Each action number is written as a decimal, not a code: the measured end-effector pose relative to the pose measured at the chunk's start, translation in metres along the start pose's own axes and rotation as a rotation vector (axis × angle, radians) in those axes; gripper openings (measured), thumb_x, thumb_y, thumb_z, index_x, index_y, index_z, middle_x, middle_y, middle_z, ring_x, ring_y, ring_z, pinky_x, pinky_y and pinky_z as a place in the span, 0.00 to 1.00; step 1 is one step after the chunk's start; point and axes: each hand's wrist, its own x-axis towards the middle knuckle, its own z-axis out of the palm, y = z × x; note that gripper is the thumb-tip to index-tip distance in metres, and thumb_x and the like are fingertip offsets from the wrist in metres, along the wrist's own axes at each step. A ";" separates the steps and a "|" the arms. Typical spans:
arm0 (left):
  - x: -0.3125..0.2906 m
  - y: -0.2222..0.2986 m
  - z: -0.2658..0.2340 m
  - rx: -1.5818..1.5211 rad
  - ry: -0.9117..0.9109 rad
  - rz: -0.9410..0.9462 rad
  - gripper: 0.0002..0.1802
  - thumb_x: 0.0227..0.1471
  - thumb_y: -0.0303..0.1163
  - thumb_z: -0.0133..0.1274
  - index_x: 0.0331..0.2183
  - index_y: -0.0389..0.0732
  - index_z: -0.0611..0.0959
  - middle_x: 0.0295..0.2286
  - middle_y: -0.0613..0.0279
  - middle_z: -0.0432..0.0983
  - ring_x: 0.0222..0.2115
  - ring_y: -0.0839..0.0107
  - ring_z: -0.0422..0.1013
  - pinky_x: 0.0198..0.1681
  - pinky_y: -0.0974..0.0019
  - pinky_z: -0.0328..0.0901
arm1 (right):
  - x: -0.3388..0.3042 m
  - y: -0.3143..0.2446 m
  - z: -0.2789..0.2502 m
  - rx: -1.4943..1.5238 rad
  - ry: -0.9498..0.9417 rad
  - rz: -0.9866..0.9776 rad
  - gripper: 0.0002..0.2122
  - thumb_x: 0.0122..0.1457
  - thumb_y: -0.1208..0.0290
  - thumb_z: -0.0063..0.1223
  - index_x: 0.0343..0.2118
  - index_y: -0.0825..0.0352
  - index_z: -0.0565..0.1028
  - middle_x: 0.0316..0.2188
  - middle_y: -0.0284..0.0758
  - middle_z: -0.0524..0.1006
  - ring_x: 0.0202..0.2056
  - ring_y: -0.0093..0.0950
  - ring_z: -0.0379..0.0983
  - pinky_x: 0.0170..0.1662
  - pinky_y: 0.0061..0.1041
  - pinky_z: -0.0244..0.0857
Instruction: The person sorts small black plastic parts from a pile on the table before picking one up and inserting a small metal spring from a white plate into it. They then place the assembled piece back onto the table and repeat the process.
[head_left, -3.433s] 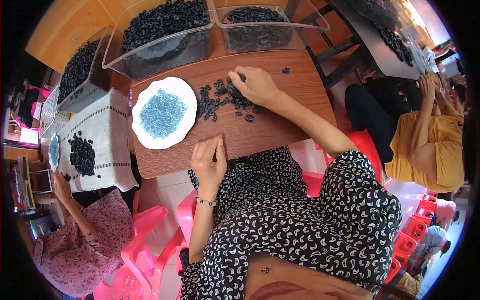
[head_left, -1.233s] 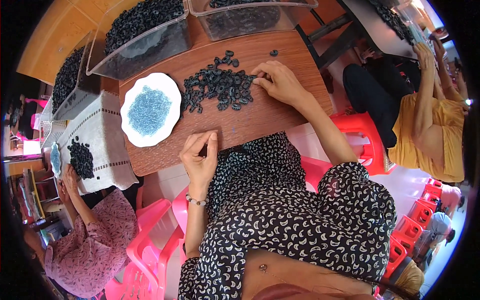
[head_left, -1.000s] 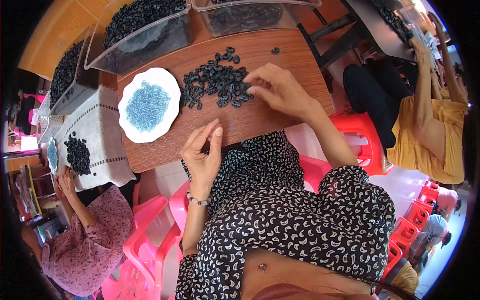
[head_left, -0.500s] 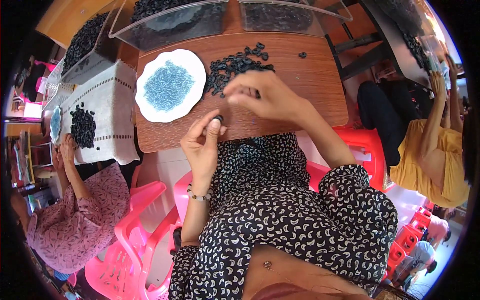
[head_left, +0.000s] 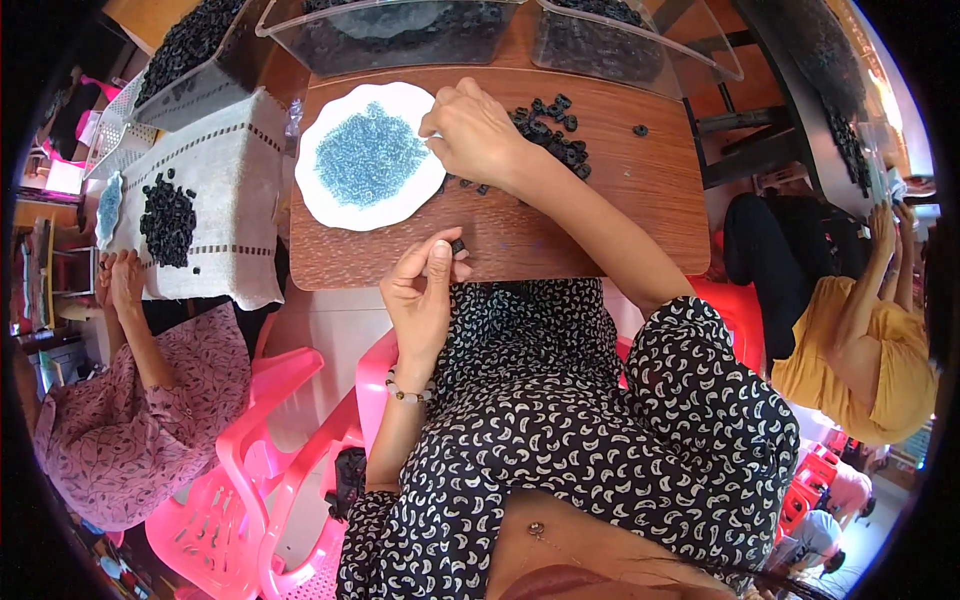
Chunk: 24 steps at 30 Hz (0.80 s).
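Note:
Between the thumb and fingers of my left hand (head_left: 422,290) is a small black plastic part (head_left: 457,246), held over the near edge of the wooden table (head_left: 620,220). My right hand (head_left: 472,130) reaches to the right rim of a white scalloped plate (head_left: 325,205). Its fingers are bent together at the rim, and whether anything is between them is hidden. On the plate lies a heap of tiny clear bluish pieces (head_left: 368,155). A pile of black plastic parts (head_left: 560,145) lies partly behind my right hand and forearm.
Clear bins (head_left: 400,45) of black parts stand along the table's far side. One loose black part (head_left: 640,130) lies to the right. At left, a co-worker's hands (head_left: 122,280) are beside a cloth-covered table (head_left: 240,200) with black parts. A person in yellow (head_left: 850,350) works at right.
My right hand has moved away from near my left hand, up to the plate's right rim. My left hand still holds the black part. The whole view has shifted slightly.

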 end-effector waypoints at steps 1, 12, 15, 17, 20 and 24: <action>0.001 0.000 -0.001 -0.053 0.005 -0.023 0.15 0.65 0.33 0.53 0.46 0.33 0.85 0.30 0.63 0.80 0.29 0.80 0.75 0.36 0.75 0.70 | 0.001 0.001 0.001 -0.001 -0.005 -0.002 0.08 0.55 0.73 0.60 0.37 0.62 0.85 0.40 0.38 0.80 0.46 0.40 0.71 0.50 0.40 0.69; 0.003 -0.005 -0.011 -0.252 0.010 -0.113 0.16 0.63 0.32 0.56 0.48 0.33 0.83 0.32 0.58 0.83 0.30 0.77 0.77 0.36 0.74 0.71 | -0.001 0.002 0.002 0.070 0.038 -0.027 0.08 0.57 0.69 0.58 0.36 0.62 0.85 0.39 0.38 0.79 0.45 0.40 0.70 0.50 0.39 0.68; 0.003 -0.006 -0.012 -0.261 0.022 -0.118 0.16 0.63 0.32 0.57 0.49 0.33 0.83 0.32 0.58 0.83 0.30 0.77 0.77 0.36 0.74 0.71 | -0.001 -0.001 -0.002 0.066 0.006 -0.030 0.08 0.56 0.69 0.57 0.35 0.62 0.85 0.38 0.38 0.79 0.44 0.40 0.71 0.50 0.39 0.68; 0.003 -0.006 -0.011 -0.273 0.029 -0.118 0.16 0.63 0.31 0.57 0.49 0.33 0.83 0.32 0.58 0.83 0.30 0.77 0.77 0.36 0.73 0.71 | -0.001 -0.002 0.000 0.048 0.020 -0.031 0.08 0.56 0.69 0.57 0.35 0.62 0.85 0.38 0.39 0.79 0.44 0.40 0.71 0.49 0.39 0.68; 0.003 -0.005 -0.011 -0.258 0.028 -0.109 0.16 0.63 0.31 0.57 0.49 0.33 0.83 0.32 0.57 0.83 0.31 0.77 0.77 0.36 0.73 0.71 | 0.002 -0.002 0.005 0.021 0.039 -0.039 0.07 0.55 0.69 0.57 0.34 0.62 0.85 0.37 0.39 0.79 0.43 0.40 0.71 0.49 0.39 0.68; 0.003 -0.005 -0.013 -0.251 0.026 -0.115 0.16 0.63 0.31 0.56 0.49 0.33 0.83 0.32 0.56 0.83 0.31 0.77 0.77 0.36 0.73 0.71 | 0.006 -0.004 0.007 -0.003 0.029 -0.043 0.07 0.55 0.70 0.58 0.34 0.63 0.85 0.36 0.39 0.79 0.43 0.40 0.71 0.48 0.39 0.68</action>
